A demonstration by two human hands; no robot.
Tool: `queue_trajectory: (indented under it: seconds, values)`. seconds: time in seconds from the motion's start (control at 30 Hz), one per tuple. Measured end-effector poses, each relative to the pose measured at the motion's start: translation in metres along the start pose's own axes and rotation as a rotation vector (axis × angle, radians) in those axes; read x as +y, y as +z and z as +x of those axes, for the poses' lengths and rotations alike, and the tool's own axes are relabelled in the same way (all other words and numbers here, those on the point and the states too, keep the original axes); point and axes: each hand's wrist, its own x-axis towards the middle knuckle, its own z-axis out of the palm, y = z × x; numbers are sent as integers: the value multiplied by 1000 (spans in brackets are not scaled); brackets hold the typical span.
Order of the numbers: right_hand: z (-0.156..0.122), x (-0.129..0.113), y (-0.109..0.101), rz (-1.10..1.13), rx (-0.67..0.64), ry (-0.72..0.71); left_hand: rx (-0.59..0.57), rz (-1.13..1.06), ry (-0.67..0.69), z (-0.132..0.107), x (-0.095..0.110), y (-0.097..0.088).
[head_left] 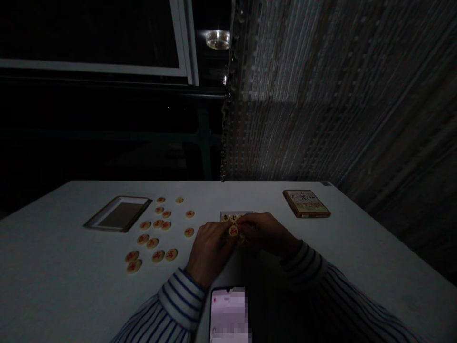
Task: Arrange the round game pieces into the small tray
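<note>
My left hand (210,250) and my right hand (266,232) meet over the middle of the white table (53,276). Between their fingertips is a round pale game piece with a red mark (233,231); both hands are closed on it. Just behind the hands lies a small holder with more pieces (230,216), partly hidden by my fingers. Several similar round pieces with red marks (157,233) lie spread on the table to the left of my left hand. Both sleeves are striped.
An open shallow box tray (119,213) lies at the left back. A closed box with a printed lid (306,203) lies at the right back. A lit phone (228,314) sits near the front edge. A curtain hangs behind the table.
</note>
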Motion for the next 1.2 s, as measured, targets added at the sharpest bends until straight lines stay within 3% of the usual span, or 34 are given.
queue_trajectory:
  seconds: [0.5,0.93,1.2]
  values:
    - [0,0,3,284,-19,43,35,-94,-53,-5,0,4]
    - [1,-3,6,333,120,34,72,-793,-532,1,15,5]
    - [1,-2,6,342,109,45,85,-1057,-618,2,17,5]
